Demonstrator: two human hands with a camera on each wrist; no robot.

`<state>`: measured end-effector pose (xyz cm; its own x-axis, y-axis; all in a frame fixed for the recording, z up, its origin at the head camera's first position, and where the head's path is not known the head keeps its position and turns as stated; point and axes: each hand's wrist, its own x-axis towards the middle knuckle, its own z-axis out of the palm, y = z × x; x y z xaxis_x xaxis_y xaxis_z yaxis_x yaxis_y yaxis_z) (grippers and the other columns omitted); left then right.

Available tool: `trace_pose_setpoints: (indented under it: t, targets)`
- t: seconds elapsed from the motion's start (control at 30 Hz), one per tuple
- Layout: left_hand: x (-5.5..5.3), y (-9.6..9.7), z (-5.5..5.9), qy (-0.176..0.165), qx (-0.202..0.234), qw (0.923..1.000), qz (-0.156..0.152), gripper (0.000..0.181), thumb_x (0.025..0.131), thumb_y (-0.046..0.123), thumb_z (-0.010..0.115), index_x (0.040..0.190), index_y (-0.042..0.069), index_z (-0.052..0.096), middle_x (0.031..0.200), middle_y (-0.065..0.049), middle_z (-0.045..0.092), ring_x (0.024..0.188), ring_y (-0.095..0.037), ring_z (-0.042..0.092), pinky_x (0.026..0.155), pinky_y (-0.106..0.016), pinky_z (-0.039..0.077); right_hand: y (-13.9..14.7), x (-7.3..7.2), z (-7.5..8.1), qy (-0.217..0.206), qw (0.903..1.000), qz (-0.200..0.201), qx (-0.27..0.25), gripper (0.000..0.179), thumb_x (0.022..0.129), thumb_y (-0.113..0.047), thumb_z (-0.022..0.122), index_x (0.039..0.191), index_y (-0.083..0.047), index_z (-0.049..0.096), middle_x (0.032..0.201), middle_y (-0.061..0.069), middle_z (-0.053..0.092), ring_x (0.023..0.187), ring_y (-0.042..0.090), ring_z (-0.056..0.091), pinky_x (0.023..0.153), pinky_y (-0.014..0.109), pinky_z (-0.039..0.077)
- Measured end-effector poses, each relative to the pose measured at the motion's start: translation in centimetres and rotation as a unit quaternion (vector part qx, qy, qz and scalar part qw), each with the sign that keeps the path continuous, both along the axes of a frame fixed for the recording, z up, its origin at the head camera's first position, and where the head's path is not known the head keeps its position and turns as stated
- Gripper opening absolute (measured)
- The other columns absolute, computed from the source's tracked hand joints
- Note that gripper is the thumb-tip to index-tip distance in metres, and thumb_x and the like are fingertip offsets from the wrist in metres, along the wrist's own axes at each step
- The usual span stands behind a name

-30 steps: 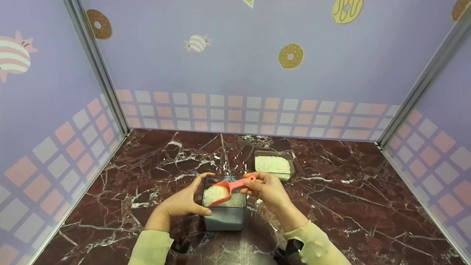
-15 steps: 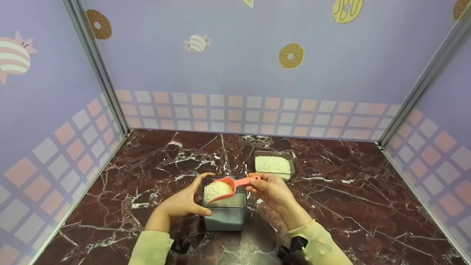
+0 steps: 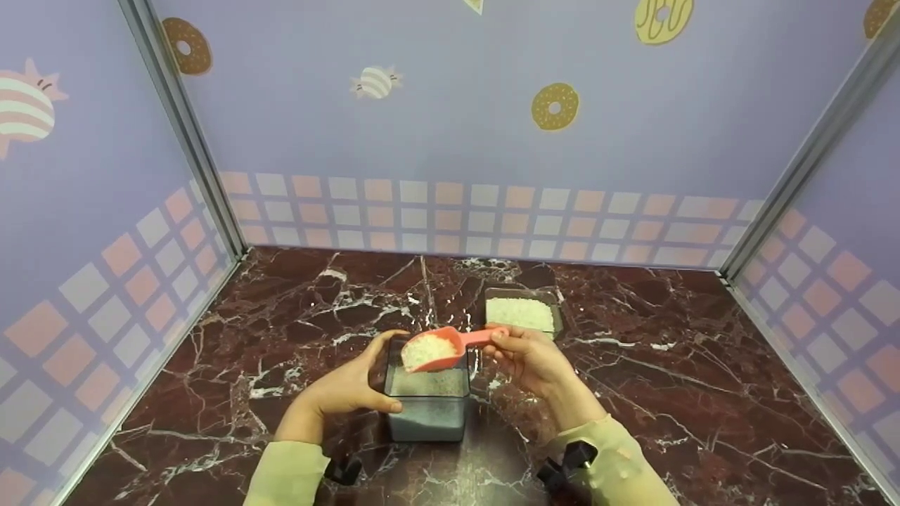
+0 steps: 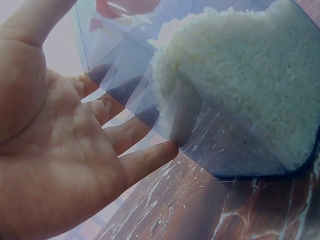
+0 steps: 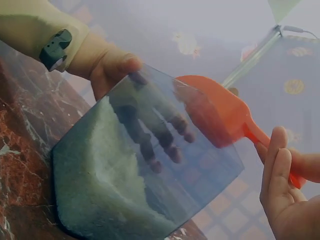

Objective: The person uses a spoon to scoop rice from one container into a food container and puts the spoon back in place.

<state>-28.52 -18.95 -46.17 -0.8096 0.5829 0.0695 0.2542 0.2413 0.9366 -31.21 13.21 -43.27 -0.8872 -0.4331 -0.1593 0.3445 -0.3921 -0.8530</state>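
A clear blue-tinted plastic container holding white rice stands upright on the table. My left hand holds it from the left, thumb on the near side and fingers along the far wall. Through the clear wall those fingers show spread out. In my right hand the handle of a pinkish-orange scoop is pinched between thumb and fingers. Rice fills the scoop's bowl, which is over the container's opening, nearly level. In the right wrist view, the scoop's underside overlaps the container's upper wall.
Behind my right hand, a second clear container with white rice sits on the dark red marbled table. White grains are scattered between the containers. Patterned lilac panels enclose the table at the back and both sides.
My right hand has lifted the loaded scoop up out of the container and shifted slightly right. The scoop has levelled somewhat. My left hand and the container have stayed in place.
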Motion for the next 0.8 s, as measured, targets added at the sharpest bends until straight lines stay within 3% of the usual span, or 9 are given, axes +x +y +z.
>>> trace_pose_setpoints:
  t: [0.17, 0.27, 0.47, 0.57, 0.67, 0.8]
  targets:
    - [0.0, 0.0, 0.0, -0.014, 0.013, 0.9998, -0.008, 0.109, 0.075, 0.012, 0.088, 0.159, 0.016, 0.019, 0.152, -0.018, 0.046, 0.134, -0.034, 0.051, 0.112, -0.048, 0.044, 0.5, 0.0, 0.4, 0.012, 0.9999, -0.01, 0.003, 0.042, 0.104, 0.002, 0.048, 0.142, 0.017, 0.038, 0.087, 0.005, 0.074, 0.067, 0.005, 0.07, 0.065, 0.012, 0.057]
    - [0.0, 0.0, 0.0, -0.009, 0.004, 0.9999, -0.005, 0.108, 0.075, 0.013, 0.088, 0.159, 0.016, 0.02, 0.151, -0.018, 0.047, 0.134, -0.037, 0.051, 0.11, -0.048, 0.045, 0.8, -0.1, 0.5, 0.01, 0.9999, -0.01, -0.002, 0.049, 0.104, 0.002, 0.046, 0.147, 0.019, 0.028, 0.087, 0.005, 0.074, 0.067, 0.005, 0.07, 0.066, 0.013, 0.058]
    - [0.0, 0.0, -0.1, -0.005, 0.004, 1.0, -0.008, 0.106, 0.076, 0.014, 0.087, 0.158, 0.017, 0.02, 0.154, -0.02, 0.045, 0.137, -0.042, 0.049, 0.111, -0.048, 0.044, 1.9, -0.4, 1.0, 0.009, 0.9998, -0.012, -0.013, 0.033, 0.104, 0.001, 0.049, 0.135, 0.009, 0.043, 0.088, 0.007, 0.075, 0.067, 0.005, 0.07, 0.064, 0.012, 0.057]
    - [0.0, 0.0, 0.0, -0.028, 0.028, 0.999, -0.018, 0.107, 0.076, 0.009, 0.086, 0.158, 0.016, 0.018, 0.154, -0.024, 0.043, 0.132, -0.044, 0.054, 0.106, -0.045, 0.051, 2.9, -0.5, 1.5, 0.011, 0.9993, -0.027, -0.022, 0.044, 0.102, 0.001, 0.054, 0.142, 0.01, 0.038, 0.092, 0.007, 0.074, 0.069, 0.006, 0.069, 0.066, 0.012, 0.057]
    - [0.0, 0.0, 0.0, -0.034, 0.034, 0.9987, -0.018, 0.108, 0.076, 0.008, 0.086, 0.159, 0.016, 0.017, 0.153, -0.026, 0.043, 0.128, -0.042, 0.058, 0.102, -0.038, 0.055, 4.0, -0.6, 2.1, 0.003, 0.9973, -0.064, -0.038, 0.046, 0.1, 0.001, 0.056, 0.143, 0.009, 0.04, 0.095, 0.007, 0.074, 0.072, 0.007, 0.068, 0.067, 0.012, 0.056]
    - [0.1, 0.0, -0.1, -0.033, 0.037, 0.9985, -0.022, 0.108, 0.076, 0.007, 0.085, 0.158, 0.017, 0.017, 0.154, -0.027, 0.042, 0.131, -0.043, 0.056, 0.104, -0.037, 0.054, 5.5, -1.2, 2.4, -0.01, 0.9898, -0.128, -0.062, 0.022, 0.101, 0.001, 0.053, 0.121, 0.001, 0.062, 0.092, 0.008, 0.074, 0.071, 0.009, 0.067, 0.066, 0.013, 0.056]
